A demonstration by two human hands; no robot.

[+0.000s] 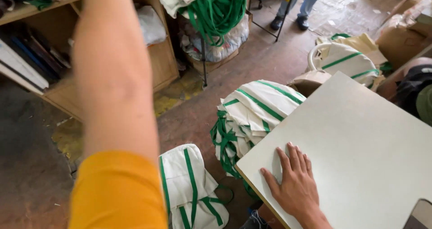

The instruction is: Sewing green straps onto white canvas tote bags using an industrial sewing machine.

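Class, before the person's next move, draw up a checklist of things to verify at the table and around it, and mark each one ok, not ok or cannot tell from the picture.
1. Right hand flat on the table, fingers spread, holding nothing: ok.
2. Left hand in view: not ok; only the raised left arm shows, the hand is beyond the frame's top.
3. Left hand's hold: cannot tell.
4. Tabletop bare around the right hand: ok.
5. Bag stack beside the table's left corner, white cloth with green straps: ok.
6. Floor by the table free: not ok; a folded bag lies there.
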